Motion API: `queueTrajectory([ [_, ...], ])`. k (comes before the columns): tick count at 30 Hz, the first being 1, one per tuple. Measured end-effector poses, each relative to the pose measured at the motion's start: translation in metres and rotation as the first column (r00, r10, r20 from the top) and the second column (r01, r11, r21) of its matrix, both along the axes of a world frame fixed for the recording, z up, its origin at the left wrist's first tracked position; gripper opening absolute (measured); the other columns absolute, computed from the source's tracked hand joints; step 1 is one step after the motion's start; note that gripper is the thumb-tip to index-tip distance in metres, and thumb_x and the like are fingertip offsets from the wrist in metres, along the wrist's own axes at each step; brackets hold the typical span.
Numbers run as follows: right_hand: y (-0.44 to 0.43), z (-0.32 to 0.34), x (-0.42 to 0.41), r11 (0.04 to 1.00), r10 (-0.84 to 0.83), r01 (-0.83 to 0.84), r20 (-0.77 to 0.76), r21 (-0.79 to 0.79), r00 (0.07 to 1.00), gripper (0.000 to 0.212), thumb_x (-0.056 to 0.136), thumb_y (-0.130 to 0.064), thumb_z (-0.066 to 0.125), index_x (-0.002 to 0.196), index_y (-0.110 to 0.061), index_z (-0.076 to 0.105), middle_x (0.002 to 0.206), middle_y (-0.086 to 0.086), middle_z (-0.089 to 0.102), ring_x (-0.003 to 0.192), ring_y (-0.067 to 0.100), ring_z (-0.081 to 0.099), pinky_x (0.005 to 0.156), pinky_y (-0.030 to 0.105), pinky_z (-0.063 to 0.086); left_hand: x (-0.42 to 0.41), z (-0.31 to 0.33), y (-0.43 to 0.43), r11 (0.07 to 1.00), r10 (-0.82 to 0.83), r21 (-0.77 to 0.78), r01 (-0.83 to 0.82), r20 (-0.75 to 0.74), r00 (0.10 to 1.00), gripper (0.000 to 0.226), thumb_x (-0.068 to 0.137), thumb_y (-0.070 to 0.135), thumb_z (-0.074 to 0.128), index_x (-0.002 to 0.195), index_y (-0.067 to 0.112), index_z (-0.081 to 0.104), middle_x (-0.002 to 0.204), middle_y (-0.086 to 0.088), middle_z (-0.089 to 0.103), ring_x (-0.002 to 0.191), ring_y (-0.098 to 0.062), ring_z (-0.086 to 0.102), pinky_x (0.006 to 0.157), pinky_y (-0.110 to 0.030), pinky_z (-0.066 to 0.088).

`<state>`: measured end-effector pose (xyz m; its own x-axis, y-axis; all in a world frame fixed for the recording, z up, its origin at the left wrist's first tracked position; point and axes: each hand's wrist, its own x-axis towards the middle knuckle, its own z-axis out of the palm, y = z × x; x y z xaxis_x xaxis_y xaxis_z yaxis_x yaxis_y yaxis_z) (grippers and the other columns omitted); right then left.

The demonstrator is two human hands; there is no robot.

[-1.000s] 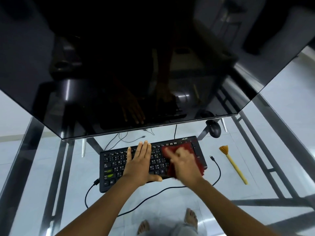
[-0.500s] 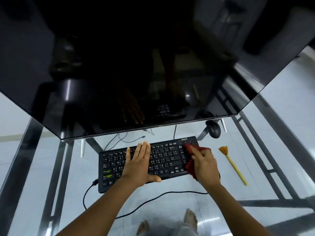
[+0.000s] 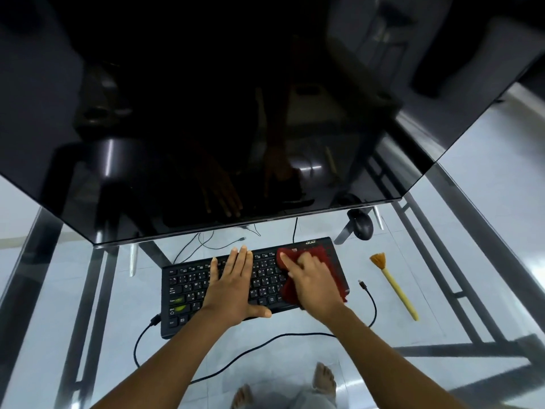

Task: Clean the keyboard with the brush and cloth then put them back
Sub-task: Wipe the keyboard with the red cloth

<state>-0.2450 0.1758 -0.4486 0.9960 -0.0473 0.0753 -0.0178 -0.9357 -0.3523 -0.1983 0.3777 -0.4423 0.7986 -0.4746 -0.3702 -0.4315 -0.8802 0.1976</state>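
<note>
A black keyboard (image 3: 188, 286) lies on the glass desk under the monitor. My left hand (image 3: 234, 286) rests flat on its middle keys, fingers together and pointing away from me. My right hand (image 3: 314, 283) presses a dark red cloth (image 3: 324, 255) onto the keyboard's right end, covering those keys. To the right of the keyboard, apart from both hands, a yellow-handled brush (image 3: 395, 287) with orange bristles lies on the glass, bristles toward the monitor.
A large dark monitor (image 3: 206, 113) hangs over the far half of the desk. A black mouse (image 3: 363, 227) sits behind the keyboard's right corner. Black cables (image 3: 372, 302) loop around the keyboard. The metal desk frame and bare feet show through the glass.
My right hand swept the red cloth from the keyboard's right-centre out to its right edge, then back onto the right end. My left hand stayed flat on the keys.
</note>
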Motion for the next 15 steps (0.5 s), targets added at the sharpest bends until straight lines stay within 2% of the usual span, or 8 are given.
queueTrajectory([
  [1,-0.005,0.006,0.002,0.997,-0.008,0.007,0.005,0.083,1.000,0.031,0.099,-0.033,0.048,0.128,-0.031,0.058,0.089,-0.015,0.050,0.079,-0.002,0.046,0.075,0.018,0.044,0.000,0.001,-0.001,1.000,-0.003,-0.001,0.003,-0.002,1.000,0.136,0.061,0.087,0.052,0.148,0.013,-0.022,0.155,-0.002,-0.031,0.142,-0.020,-0.030,0.114,-0.055,-0.014],
  [2,-0.015,0.003,0.008,0.981,-0.161,0.159,0.004,0.109,0.987,0.030,0.100,-0.034,0.044,0.127,-0.032,0.058,0.092,-0.013,0.051,0.085,0.001,0.048,0.079,0.021,0.044,0.000,0.001,-0.001,1.000,-0.008,0.002,0.008,-0.003,1.000,0.135,0.062,0.087,0.052,0.147,0.013,-0.023,0.155,-0.002,-0.031,0.142,-0.020,-0.030,0.114,-0.055,-0.014],
  [4,-0.021,0.001,0.017,0.894,-0.445,0.442,0.035,0.071,0.895,0.036,0.099,-0.021,0.044,0.134,-0.023,0.053,0.100,0.007,0.055,0.092,0.024,0.054,0.083,0.037,0.048,0.000,0.001,-0.001,1.000,-0.009,0.008,0.009,-0.001,1.000,0.135,0.062,0.087,0.051,0.146,0.013,-0.025,0.155,-0.002,-0.031,0.142,-0.020,-0.030,0.113,-0.055,-0.015],
  [5,-0.019,-0.003,0.018,0.880,-0.475,0.475,0.047,0.006,0.879,0.038,0.098,-0.017,0.047,0.135,-0.019,0.052,0.101,0.014,0.055,0.090,0.031,0.054,0.081,0.042,0.048,0.000,0.001,0.000,1.000,-0.008,0.010,0.008,0.001,1.000,0.135,0.062,0.087,0.051,0.147,0.013,-0.025,0.155,-0.002,-0.031,0.141,-0.020,-0.030,0.114,-0.055,-0.014],
  [9,-0.002,-0.015,0.014,0.989,-0.089,0.094,0.044,-0.119,0.995,0.043,0.092,-0.016,0.058,0.135,-0.019,0.053,0.096,0.011,0.057,0.082,0.029,0.056,0.072,0.040,0.048,0.001,-0.001,0.001,1.000,-0.004,0.007,0.004,0.007,1.000,0.135,0.062,0.087,0.051,0.147,0.013,-0.023,0.155,-0.002,-0.031,0.142,-0.020,-0.030,0.114,-0.055,-0.014],
  [11,-0.018,-0.008,0.021,0.979,-0.190,0.193,0.048,-0.068,0.981,0.042,0.094,-0.015,0.054,0.135,-0.020,0.053,0.098,0.012,0.057,0.085,0.029,0.057,0.077,0.040,0.050,0.001,-0.001,0.000,1.000,-0.009,0.010,0.009,0.008,1.000,0.136,0.061,0.088,0.050,0.144,0.013,-0.028,0.155,-0.002,-0.031,0.142,-0.020,-0.030,0.114,-0.056,-0.014],
  [13,-0.020,-0.005,0.026,0.885,-0.466,0.466,0.009,0.001,0.885,0.039,0.096,-0.015,0.050,0.134,-0.019,0.054,0.101,0.015,0.056,0.088,0.032,0.056,0.079,0.042,0.049,0.001,-0.001,0.000,1.000,-0.010,0.010,0.010,0.007,1.000,0.135,0.061,0.088,0.049,0.138,0.013,-0.032,0.155,-0.002,-0.032,0.141,-0.020,-0.030,0.114,-0.056,-0.014],
  [15,0.005,-0.003,0.028,0.918,-0.396,0.397,0.012,-0.005,0.918,0.039,0.094,-0.015,0.053,0.133,-0.021,0.055,0.099,0.014,0.057,0.084,0.030,0.055,0.075,0.041,0.047,0.001,-0.002,0.002,1.000,-0.005,0.002,0.005,0.008,1.000,0.135,0.061,0.088,0.050,0.139,0.014,-0.032,0.154,-0.001,-0.033,0.141,-0.019,-0.031,0.113,-0.055,-0.016],
])
